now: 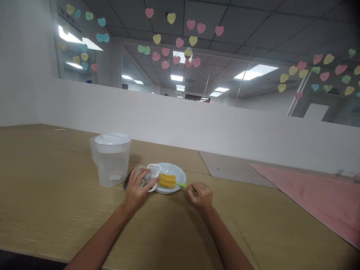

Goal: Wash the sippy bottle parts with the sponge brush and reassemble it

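My left hand (137,187) is wrapped round a clear cup with a white rim (156,166), which lies tilted on its side with its mouth toward the right. In my right hand (201,195) is the thin green handle of a brush (181,185); the fingers are closed on it. The brush's yellow sponge head (168,180) is at the cup's mouth, over a white plate (180,174). A dark round dish (125,184) shows partly beneath the left hand and cup. How far the sponge reaches into the cup cannot be made out.
A clear plastic pitcher with a white lid (112,161) stands just left of the cup on the brown table (70,210). A pink cloth or sheet (323,198) lies at the right. Behind the table runs a white wall (168,120) with glass above, dotted with heart-shaped notes.
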